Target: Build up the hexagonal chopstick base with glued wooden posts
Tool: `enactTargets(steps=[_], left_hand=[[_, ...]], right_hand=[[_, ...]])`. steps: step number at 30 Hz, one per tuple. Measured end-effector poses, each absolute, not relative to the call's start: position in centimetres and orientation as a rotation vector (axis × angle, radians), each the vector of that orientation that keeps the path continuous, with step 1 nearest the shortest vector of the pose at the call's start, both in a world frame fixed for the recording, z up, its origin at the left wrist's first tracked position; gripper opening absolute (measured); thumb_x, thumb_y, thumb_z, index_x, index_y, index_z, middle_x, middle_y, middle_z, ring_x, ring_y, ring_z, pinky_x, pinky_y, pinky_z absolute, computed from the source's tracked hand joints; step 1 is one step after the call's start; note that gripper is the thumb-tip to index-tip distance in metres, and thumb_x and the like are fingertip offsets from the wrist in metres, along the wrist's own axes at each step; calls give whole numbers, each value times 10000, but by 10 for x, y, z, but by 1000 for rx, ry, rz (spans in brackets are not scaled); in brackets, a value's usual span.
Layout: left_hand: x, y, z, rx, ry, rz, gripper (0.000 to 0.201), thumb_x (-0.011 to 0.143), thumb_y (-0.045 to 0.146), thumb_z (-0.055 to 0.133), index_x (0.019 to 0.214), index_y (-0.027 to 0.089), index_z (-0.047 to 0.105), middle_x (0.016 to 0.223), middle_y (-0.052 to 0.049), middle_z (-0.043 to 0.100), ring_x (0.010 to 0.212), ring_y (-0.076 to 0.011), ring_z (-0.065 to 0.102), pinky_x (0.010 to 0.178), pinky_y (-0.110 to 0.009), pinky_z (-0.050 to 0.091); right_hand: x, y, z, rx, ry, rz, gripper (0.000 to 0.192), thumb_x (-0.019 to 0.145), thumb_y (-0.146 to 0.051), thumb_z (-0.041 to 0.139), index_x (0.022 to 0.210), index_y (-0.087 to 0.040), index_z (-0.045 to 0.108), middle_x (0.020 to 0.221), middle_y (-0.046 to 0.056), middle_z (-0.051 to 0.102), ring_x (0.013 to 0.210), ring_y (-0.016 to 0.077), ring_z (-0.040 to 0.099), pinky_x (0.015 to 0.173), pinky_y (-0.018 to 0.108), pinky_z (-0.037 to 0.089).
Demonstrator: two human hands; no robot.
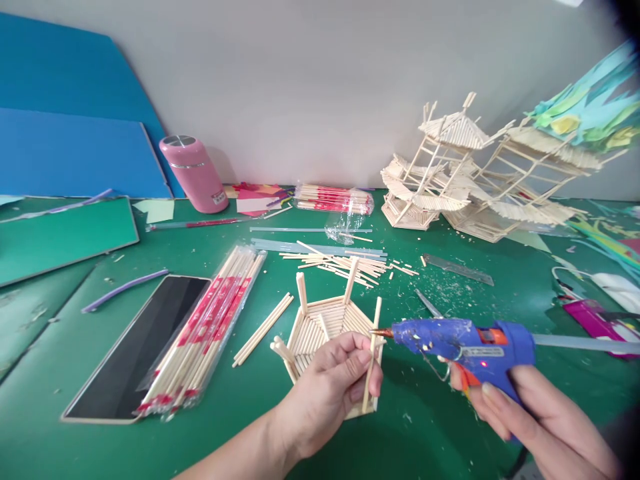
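Observation:
My left hand (333, 377) pinches a thin wooden stick (374, 333) between thumb and fingers, tilted nearly upright. Wrapped round a blue hot glue gun (450, 340), my right hand (530, 407) has fingers at the orange trigger. The gun's copper nozzle meets the stick just above my left fingertips, and a glue stick (580, 343) juts from its back. Beneath my left hand sits a six-sided base of wooden sticks (325, 327) with short upright posts at several corners. My hand hides part of its front.
Loose sticks (263, 330) and packed sticks (205, 333) lie left, beside a dark panel (140, 347). Cut sticks (345, 263), a clear ruler (460, 269) and scissors (427, 303) lie beyond. A pink bottle (194, 173) and stick pavilions (445, 167) stand by the wall.

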State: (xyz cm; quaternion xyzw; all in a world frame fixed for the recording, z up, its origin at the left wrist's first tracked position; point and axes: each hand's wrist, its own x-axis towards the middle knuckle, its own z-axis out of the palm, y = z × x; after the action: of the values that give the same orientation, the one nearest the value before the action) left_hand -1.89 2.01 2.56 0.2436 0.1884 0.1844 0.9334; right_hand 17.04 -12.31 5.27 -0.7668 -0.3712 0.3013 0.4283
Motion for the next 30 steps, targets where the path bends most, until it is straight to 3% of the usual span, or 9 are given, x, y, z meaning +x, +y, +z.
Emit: enactTargets(steps=[6,15,30], left_hand=[[-19,19,27,485,369,328,98,827,217,485,774,151,436,574,-11,522,487,-61,374,499,-201,219],[-20,20,28,476,403,276,164,773,272,563,750,150,455,548,-17,549,510,-77,453,511,-191,270],[-19,20,27,483,393,281,166,769,277,572,774,153,462,558,-24,565,527,-87,475,510,-204,259]], right_hand=[[173,-110,58,-1834,-877,971,247,798,-402,489,915,-195,555,610,26,534,470,124,436,450,257,403],[167,-106,60,-1790,-733,875,230,772,-421,525,837,-201,532,495,-24,435,446,114,402,433,243,379],[172,-103,56,-1753,-751,873,174,806,-386,492,836,-218,522,536,-31,427,467,94,403,435,200,376]])
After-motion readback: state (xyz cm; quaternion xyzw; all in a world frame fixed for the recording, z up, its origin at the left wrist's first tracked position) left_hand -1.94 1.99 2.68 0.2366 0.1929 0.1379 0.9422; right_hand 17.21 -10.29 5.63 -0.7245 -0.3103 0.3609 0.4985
